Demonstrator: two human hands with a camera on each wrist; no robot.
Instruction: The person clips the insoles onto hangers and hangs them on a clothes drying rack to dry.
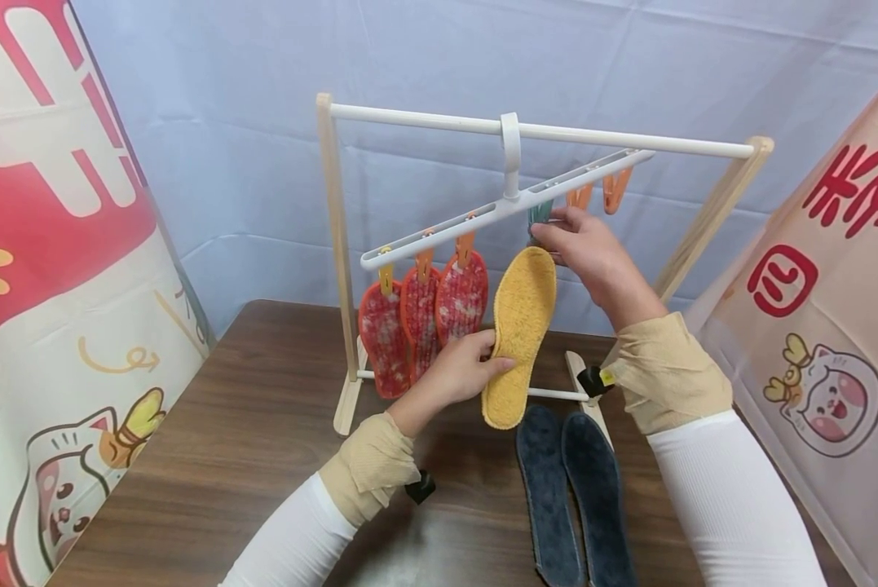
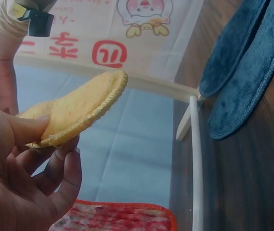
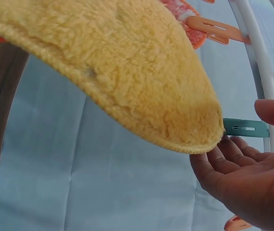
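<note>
Yellow insole [image 1: 522, 326] is pinched by the left hand [image 1: 462, 368], the right hand [image 1: 588, 254] spread beside a teal clip [image 3: 247, 128].

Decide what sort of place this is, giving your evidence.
Probably an indoor staged tabletop set-up: light blue cloth hangs behind, printed banners flank both sides, and a drying rack stands on the wood-grain table.

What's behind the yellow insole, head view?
Behind the yellow insole: backdrop, table and lower white bar, each partly covered. The left hand has its fingertips hidden there.
</note>
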